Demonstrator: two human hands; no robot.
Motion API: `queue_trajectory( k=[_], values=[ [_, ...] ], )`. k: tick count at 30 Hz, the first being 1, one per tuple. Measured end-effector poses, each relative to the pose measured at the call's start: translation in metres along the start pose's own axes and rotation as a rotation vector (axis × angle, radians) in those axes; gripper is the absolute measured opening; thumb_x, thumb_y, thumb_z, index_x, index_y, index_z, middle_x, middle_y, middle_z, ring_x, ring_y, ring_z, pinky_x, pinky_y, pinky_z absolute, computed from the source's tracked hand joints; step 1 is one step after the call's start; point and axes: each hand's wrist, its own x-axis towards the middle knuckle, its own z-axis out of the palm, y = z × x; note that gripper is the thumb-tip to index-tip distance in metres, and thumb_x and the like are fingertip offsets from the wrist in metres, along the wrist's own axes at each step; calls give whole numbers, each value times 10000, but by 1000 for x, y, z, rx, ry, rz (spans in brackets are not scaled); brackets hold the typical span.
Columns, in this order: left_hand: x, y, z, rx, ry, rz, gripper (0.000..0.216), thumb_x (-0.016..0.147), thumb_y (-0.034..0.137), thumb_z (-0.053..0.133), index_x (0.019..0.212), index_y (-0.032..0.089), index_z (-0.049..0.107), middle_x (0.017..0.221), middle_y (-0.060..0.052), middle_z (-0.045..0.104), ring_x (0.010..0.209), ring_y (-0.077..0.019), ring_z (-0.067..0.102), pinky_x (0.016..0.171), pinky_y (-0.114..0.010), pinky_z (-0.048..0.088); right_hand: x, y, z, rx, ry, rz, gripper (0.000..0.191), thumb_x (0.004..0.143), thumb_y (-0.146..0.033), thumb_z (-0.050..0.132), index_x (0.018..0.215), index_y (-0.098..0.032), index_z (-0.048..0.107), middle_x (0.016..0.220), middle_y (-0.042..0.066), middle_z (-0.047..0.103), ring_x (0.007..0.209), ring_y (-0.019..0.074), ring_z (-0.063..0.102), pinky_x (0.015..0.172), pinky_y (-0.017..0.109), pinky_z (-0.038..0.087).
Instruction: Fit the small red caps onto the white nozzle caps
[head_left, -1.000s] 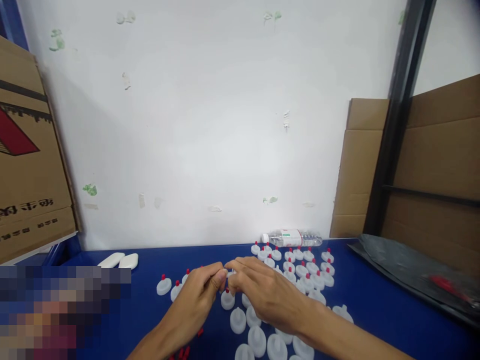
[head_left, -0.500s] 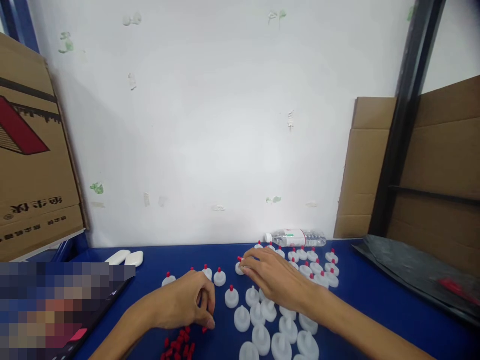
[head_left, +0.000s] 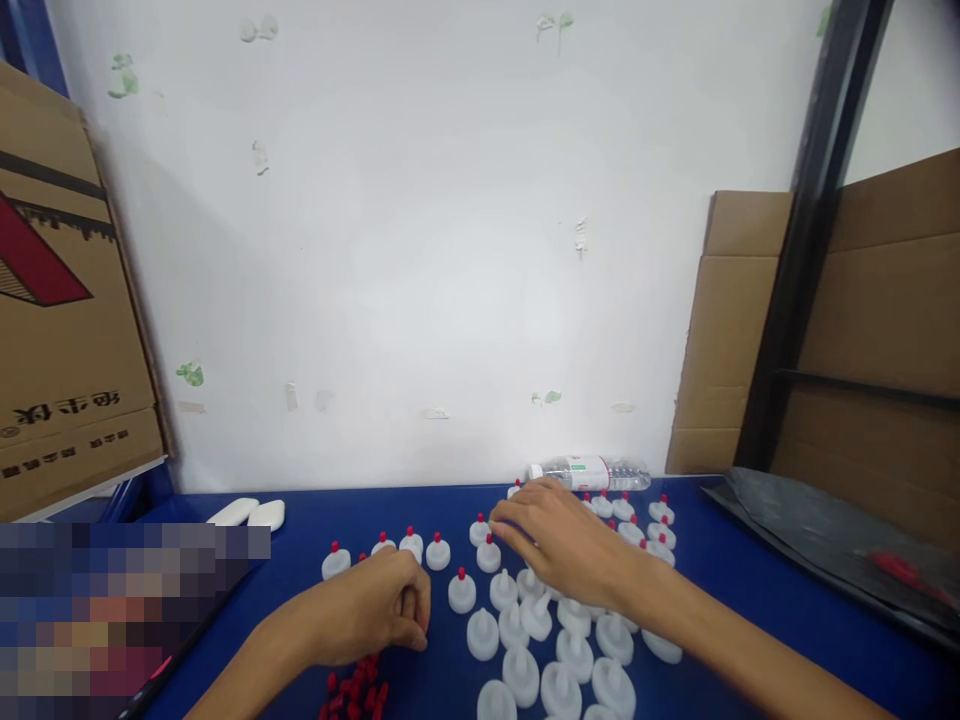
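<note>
— What's left of the water bottle (head_left: 589, 472)?

— The left hand (head_left: 375, 612), curled shut — I can't tell what's inside. It sits just above a pile of little red tips (head_left: 356, 692).

— And closer to the bottle?

— The right hand (head_left: 559, 545), fingers bent, touching a white cap with a red tip (head_left: 488, 555) — just in front of the bottle, among more white caps (head_left: 525, 670).

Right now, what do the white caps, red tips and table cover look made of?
White caps: likely moulded plastic, smooth, slightly translucent. Red tips: likely plastic, small and uniformly coloured. Table cover: blue, matte, no glare; fabric or mat, cannot tell.
</note>
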Motion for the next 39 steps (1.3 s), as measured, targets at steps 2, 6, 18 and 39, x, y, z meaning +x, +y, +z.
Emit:
queue_trajectory(
  k=[2, 6, 18, 39],
  values=[
    [1, -3, 0, -12, 8, -7, 67, 702, 243, 728, 751, 196, 727, 602, 48, 591, 586, -133, 558, 524, -213, 382, 1, 8, -4, -34, -33, 68, 246, 1030, -207, 482, 993, -189, 724, 919, 78, 755, 924, 246, 679, 944, 407, 396],
    [2, -8, -1, -41, 8, -30, 79, 692, 210, 691, 769, 194, 700, 582, 47, 608, 574, -145, 604, 544, -213, 417, 0, 27, -5, -69, -131, 188, 161, 898, -144, 674, 1016, -197, 768, 945, 94, 765, 991, 292, 683, 925, 421, 438],
    [0, -2, 3, 38, 54, 10, 117, 832, 280, 599, 794, 208, 682, 734, 14, 638, 645, -159, 632, 565, -226, 411, -4, 45, 17, -48, -282, 252, 281, 968, -385, 663, 1150, -170, 669, 1147, 74, 679, 1023, 230, 658, 881, 429, 549],
    [18, 2, 29, 433, 713, 436, 280, 1063, 367, 460, 1185, 246, 682, 1016, -44, 744, 794, -173, 716, 659, -242, 455, -5, 16, 10, -5, -24, 55, 235, 948, -287, 693, 1138, -200, 584, 1018, 62, 693, 895, 236, 679, 714, 305, 470]
  ],
)
